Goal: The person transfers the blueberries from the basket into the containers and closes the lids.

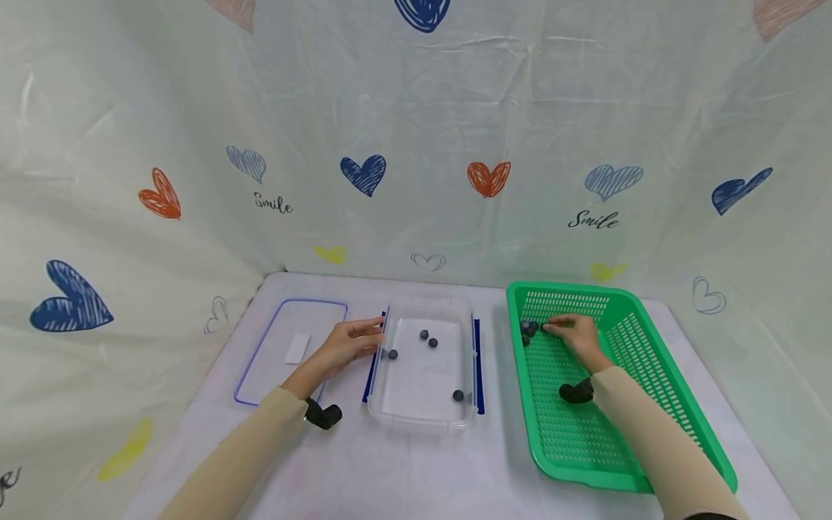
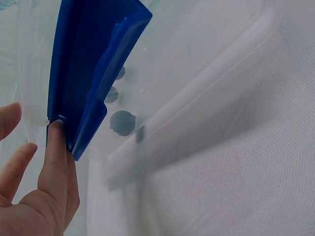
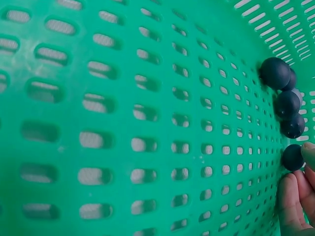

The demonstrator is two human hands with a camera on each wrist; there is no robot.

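Green basket (image 1: 588,440), perhaps four berries (image 3: 288,104) beside right hand (image 1: 577,338)

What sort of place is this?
Likely a staged tabletop setup for recording: a white table, a heart-printed sheet behind and beside it, and a green basket and clear container, each holding small dark balls.

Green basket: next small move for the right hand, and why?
I'd probably lift the dark berry clear of the basket and toward the clear box: the right hand pinches it, four similar berries already lie in the box, and the left hand is at the box's side.
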